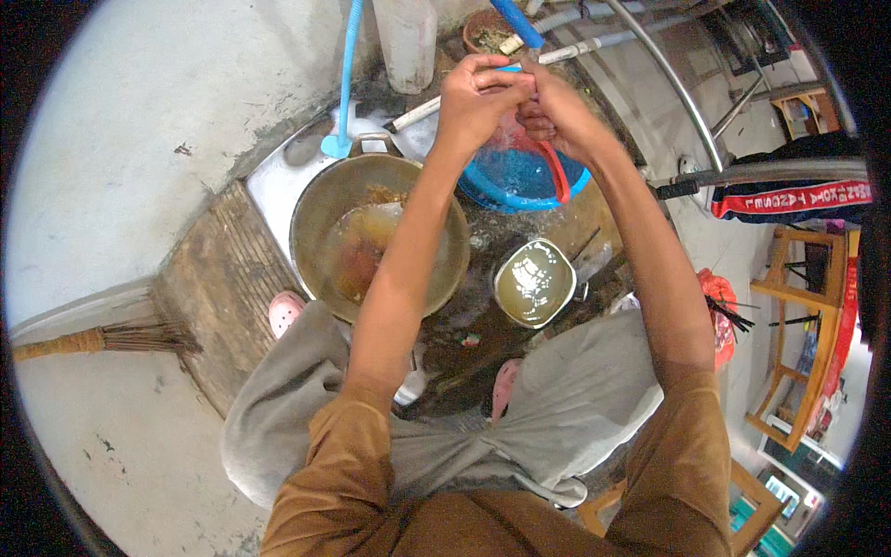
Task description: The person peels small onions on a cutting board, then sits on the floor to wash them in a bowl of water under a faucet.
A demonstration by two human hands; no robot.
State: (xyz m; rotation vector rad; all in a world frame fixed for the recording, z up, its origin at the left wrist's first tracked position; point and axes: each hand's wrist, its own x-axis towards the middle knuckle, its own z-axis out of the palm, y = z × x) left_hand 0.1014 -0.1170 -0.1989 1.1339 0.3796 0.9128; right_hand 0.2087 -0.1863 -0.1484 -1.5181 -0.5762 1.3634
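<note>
Both my hands are raised close together over a blue plastic basin (515, 202) of water. My left hand (473, 101) has its fingers bent near the other hand; whether it grips anything is unclear. My right hand (557, 115) is curled just below the end of a blue pipe (516, 21); what lies in its fingers is hidden. A red plastic handle or strap (559, 174) hangs over the basin below it. Left of the basin, partly behind my left forearm, is a large metal wok (317, 237) with murky liquid. A squarish metal container (536, 282) of cloudy liquid stands nearer me.
A light blue hose (350, 69) runs down beside the wok. A white pipe (418, 113) crosses behind my hands. A stick broom (104, 340) lies left, by a wooden board (216, 278). Metal tubing (668, 76), a red plastic bag (720, 313) and a wooden stool (800, 299) are right.
</note>
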